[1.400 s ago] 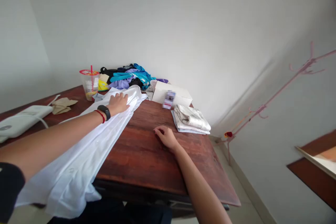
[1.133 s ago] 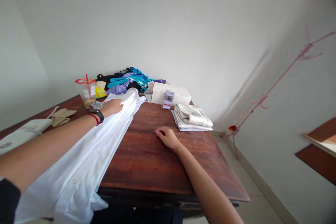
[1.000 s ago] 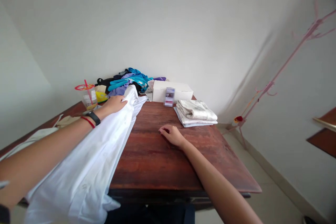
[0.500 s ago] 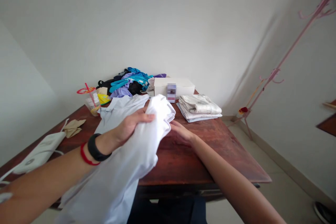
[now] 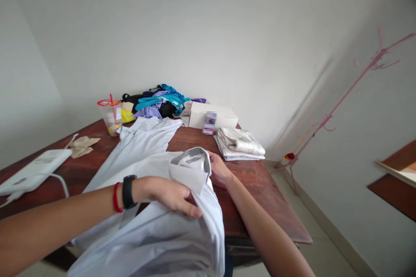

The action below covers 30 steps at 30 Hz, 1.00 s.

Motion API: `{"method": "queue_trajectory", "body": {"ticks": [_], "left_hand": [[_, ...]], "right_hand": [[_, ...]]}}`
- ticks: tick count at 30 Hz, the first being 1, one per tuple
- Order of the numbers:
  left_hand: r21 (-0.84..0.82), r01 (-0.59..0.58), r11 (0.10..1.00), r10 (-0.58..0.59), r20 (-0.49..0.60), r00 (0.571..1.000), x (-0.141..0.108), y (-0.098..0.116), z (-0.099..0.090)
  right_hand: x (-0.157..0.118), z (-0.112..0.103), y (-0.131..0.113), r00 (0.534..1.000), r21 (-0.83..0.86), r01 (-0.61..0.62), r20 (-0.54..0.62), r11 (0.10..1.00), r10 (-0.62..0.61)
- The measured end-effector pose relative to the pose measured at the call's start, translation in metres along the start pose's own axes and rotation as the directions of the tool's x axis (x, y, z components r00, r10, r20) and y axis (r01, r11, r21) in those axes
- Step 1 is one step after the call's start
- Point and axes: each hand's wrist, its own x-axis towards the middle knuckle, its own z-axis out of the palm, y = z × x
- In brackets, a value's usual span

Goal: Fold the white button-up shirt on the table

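White and creased, the shirt (image 5: pixel 195 242) is spread before the box (image 5: pixel 226 115), its collar (image 5: pixel 191 178) pointed toward the box, its long body stretched away from it. It is held below the collar by the left hand (image 5: pixel 167 192); the collar is touched by the right hand (image 5: pixel 219 169), whose hidden grip cannot be told. Left of the box, something yellowish (image 5: pixel 113 130) is seen in the cup (image 5: pixel 112 117); its print cannot be read.

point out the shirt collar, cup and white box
Collar (image 5: pixel 192 179): head view, on its folded-down flap
Cup (image 5: pixel 111 117): head view, on its clear side wall
Box (image 5: pixel 217 109): head view, on its top
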Motion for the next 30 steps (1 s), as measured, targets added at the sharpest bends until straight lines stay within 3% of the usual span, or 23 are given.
{"method": "queue_trajectory", "body": {"ticks": [3, 5, 9, 12, 15, 18, 21, 25, 30], "left_hand": [[-0.009, 0.186, 0.982, -0.186, -0.031, 0.982, -0.011, -0.015, -0.023], [-0.082, 0.19, 0.978, -0.198, -0.099, 0.975, -0.019, -0.02, -0.03], [-0.212, 0.018, 0.977, -0.064, -0.213, 0.975, -0.028, -0.026, -0.034], [-0.257, -0.119, 0.959, 0.059, -0.23, 0.971, -0.028, -0.029, -0.036], [-0.285, -0.171, 0.943, 0.11, -0.219, 0.969, -0.024, -0.032, -0.039], [-0.297, -0.154, 0.942, 0.089, -0.221, 0.971, -0.02, -0.035, -0.036], [-0.286, -0.14, 0.948, 0.052, -0.295, 0.954, -0.016, -0.04, -0.029], [-0.234, -0.201, 0.951, 0.084, -0.43, 0.899, -0.015, -0.039, -0.023], [-0.138, -0.229, 0.964, 0.117, -0.554, 0.825, -0.023, -0.029, -0.037]], "right_hand": [[0.007, -0.008, 0.006, 0.98, 0.064, 0.076, -0.187, 0.995, -0.063], [0.007, -0.012, 0.005, 0.964, 0.122, 0.131, -0.245, 0.984, -0.098], [0.002, -0.014, -0.004, 0.96, 0.173, 0.169, -0.251, 0.97, -0.123], [-0.001, -0.014, -0.006, 0.957, 0.183, 0.145, -0.276, 0.972, -0.091], [-0.001, -0.016, -0.005, 0.95, 0.178, 0.135, -0.303, 0.975, -0.076], [0.002, -0.018, -0.005, 0.949, 0.104, 0.131, -0.3, 0.986, -0.095], [0.004, -0.019, -0.003, 0.941, -0.009, 0.13, -0.313, 0.991, -0.127], [0.005, -0.019, 0.0, 0.903, -0.184, 0.182, -0.356, 0.966, -0.238], [0.0, -0.014, 0.001, 0.821, -0.398, 0.263, -0.386, 0.879, -0.421]]}}
